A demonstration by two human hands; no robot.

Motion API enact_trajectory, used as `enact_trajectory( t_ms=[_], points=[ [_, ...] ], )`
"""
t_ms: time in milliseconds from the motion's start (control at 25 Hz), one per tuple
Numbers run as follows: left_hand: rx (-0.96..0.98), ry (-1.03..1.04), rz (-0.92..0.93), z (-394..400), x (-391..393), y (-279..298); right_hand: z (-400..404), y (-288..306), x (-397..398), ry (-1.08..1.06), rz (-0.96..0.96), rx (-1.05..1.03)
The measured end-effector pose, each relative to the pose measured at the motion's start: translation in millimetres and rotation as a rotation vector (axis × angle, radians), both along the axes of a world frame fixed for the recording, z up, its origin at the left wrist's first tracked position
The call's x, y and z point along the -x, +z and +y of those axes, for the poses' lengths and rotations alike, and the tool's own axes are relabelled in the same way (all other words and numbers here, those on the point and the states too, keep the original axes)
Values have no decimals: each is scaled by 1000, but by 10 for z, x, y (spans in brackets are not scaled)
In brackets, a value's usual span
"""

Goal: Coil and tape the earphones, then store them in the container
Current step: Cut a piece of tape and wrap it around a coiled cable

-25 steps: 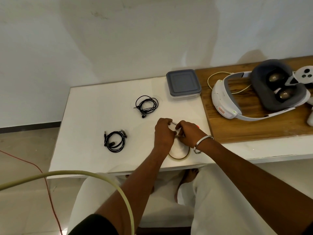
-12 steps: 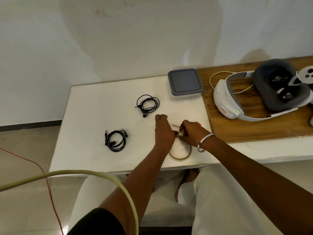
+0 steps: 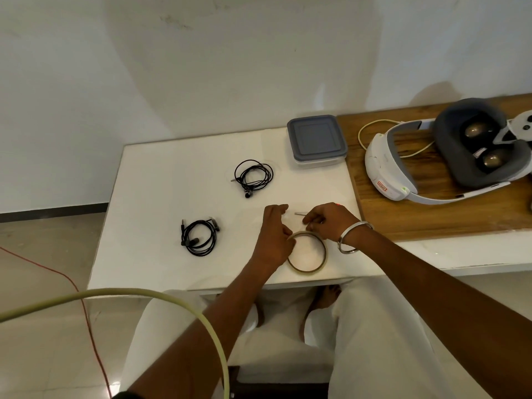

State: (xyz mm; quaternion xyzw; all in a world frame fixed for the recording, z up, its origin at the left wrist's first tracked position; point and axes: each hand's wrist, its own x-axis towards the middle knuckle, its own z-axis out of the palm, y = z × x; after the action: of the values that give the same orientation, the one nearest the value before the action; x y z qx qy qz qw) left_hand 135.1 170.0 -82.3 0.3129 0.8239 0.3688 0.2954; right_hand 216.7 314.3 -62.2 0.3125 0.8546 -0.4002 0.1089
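Two coiled black earphones lie on the white table: one set towards the back, the other nearer and to the left. A clear tape roll lies flat near the front edge. My left hand rests its thumb against the roll's left rim and its fingertips pinch what looks like a faint strip of clear tape. My right hand is closed on small scissors, whose metal tips point left at my left fingers. The grey-lidded container stands shut at the back.
A wooden board at the right carries a white VR headset and its cable. A thick pale cable arcs across the lower left, above my lap. A thin red wire runs over the floor.
My hands were pressed together over the tape roll; they have since drawn apart. The left hand has shifted left and the scissor tips now show between them. The earphones have not moved.
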Motion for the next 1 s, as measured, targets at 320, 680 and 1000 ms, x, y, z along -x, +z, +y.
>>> enact_trajectory(
  t_ms=[320,680,1000],
  points=[
    [-107,32,-48,-34,49,1,10,40,13,-108,100,-2],
    [-324,140,-232,-373,218,271,-226,218,268,-254,304,62],
    [-425,198,-271,-687,363,479,-584,530,525,-180,291,374]
  ],
)
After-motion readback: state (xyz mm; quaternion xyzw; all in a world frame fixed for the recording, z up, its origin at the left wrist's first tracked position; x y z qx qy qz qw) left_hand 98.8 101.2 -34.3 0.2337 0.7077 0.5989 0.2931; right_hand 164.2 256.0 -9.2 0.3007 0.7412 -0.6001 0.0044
